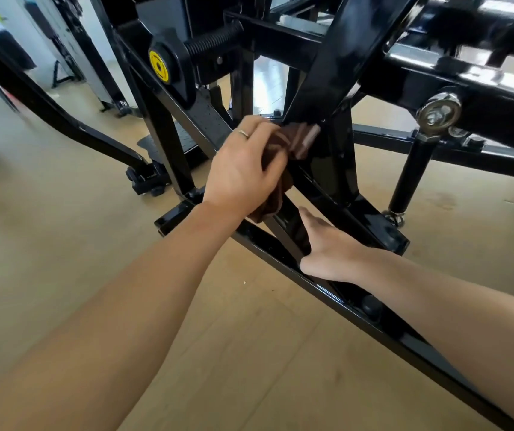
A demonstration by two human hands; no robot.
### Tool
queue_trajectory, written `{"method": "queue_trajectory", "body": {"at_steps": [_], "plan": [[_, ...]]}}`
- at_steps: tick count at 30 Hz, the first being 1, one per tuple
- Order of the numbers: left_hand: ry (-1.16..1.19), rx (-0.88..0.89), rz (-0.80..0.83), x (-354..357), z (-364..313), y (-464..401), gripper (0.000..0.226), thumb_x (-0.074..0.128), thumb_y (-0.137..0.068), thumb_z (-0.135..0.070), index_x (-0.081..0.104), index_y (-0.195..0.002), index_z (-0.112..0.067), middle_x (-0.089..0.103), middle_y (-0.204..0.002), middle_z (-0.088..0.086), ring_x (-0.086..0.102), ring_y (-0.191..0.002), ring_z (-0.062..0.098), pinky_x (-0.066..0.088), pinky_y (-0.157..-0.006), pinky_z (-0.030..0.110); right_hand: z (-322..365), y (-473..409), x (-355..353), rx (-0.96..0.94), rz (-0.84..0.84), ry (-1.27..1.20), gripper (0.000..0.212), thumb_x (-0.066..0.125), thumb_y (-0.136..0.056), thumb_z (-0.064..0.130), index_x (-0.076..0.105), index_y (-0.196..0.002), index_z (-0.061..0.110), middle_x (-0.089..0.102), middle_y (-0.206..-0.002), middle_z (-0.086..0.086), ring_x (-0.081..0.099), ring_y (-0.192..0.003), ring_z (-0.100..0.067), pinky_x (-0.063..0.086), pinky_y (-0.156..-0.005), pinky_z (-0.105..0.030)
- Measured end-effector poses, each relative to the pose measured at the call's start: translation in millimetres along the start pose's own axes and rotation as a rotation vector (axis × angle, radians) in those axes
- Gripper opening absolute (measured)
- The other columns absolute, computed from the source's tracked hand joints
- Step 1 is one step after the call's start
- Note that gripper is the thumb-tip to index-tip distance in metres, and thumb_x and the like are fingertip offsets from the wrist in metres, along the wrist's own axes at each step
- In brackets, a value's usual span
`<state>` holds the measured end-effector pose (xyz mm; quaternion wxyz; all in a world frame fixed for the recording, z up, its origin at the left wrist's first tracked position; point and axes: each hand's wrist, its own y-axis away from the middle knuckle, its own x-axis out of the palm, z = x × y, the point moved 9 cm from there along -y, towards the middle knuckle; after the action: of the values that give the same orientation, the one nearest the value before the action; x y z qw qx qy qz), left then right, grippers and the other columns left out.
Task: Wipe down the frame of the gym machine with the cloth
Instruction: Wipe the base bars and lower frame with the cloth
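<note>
A: Nearest to you, what's what?

B: Your two bare forearms reach in over the wood-look floor (47,244). Take the low black frame rail (383,332) as the landmark: it runs diagonally from lower right up toward centre. Your right hand (327,247) rests on that rail, thumb stretched up along the bar beside it; the fingers go behind the steel, so I cannot tell whether they curl or lie flat.

A: And the cloth?

B: Further up the rail, where it meets the slanted upright (327,73). Your left hand (246,169), with a ring (243,133) on one finger, is bunched around the brown cloth (299,141) and presses it against the frame at that joint. One end of the cloth sticks out past your fingers onto the upright; another end hangs below your palm, over the rail.

A: Beyond the joint?

B: Left of the rail's upper end, a yellow disc (159,67) on a black pivot, with a coiled black spring (212,42) beside it. Right of the joint, a chrome rod-end joint (439,113) tops a black strut (408,178) that stands on the floor. Behind everything, thick black beams (467,76), blurred.
</note>
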<state>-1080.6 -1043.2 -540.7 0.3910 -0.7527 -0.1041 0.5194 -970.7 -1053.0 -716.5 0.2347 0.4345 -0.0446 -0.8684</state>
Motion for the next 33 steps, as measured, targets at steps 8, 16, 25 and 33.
{"method": "queue_trajectory", "body": {"at_steps": [8,16,25,33], "plan": [[-0.241,-0.108,0.055,-22.2,65.5,-15.9,0.029,0.056,-0.104,-0.019,0.059,-0.13,-0.006,0.05,-0.135,0.01,0.053,-0.12,0.025,0.05,-0.102,0.037,61.8,36.3,-51.7,-0.322,-0.508,0.029,0.085,0.067,-0.086,0.003,0.026,-0.158,0.02,0.04,-0.15,-0.003,0.059,-0.117,-0.02,0.046,-0.081,-0.021],[-0.48,0.173,0.111,-4.9,51.2,-38.8,0.034,0.059,-0.097,-0.006,0.061,-0.131,-0.003,0.056,-0.137,0.014,0.051,-0.127,0.031,0.045,-0.107,0.039,114.0,28.9,-56.9,-0.466,-0.535,0.364,0.101,0.072,-0.085,0.012,0.009,-0.164,0.015,0.005,-0.172,-0.001,0.003,-0.158,-0.017,0.008,-0.122,-0.026],[-0.596,0.19,0.165,-12.5,72.5,-57.1,0.034,0.057,-0.098,-0.001,0.059,-0.132,-0.001,0.055,-0.136,0.014,0.049,-0.129,0.029,0.045,-0.108,0.039,110.0,22.8,-49.8,-0.463,-0.571,0.35,0.104,0.077,-0.076,0.012,0.02,-0.163,0.011,0.006,-0.173,-0.002,0.0,-0.159,-0.019,0.021,-0.127,-0.036],[-0.299,0.209,0.205,-5.4,44.1,-12.4,0.028,0.055,-0.103,-0.02,0.062,-0.127,-0.005,0.058,-0.131,0.009,0.056,-0.118,0.024,0.052,-0.092,0.038,109.8,27.0,-50.1,-0.457,-0.6,0.333,0.101,0.075,-0.077,0.009,0.021,-0.162,0.011,0.008,-0.173,-0.004,0.005,-0.159,-0.02,0.014,-0.128,-0.036]]}}
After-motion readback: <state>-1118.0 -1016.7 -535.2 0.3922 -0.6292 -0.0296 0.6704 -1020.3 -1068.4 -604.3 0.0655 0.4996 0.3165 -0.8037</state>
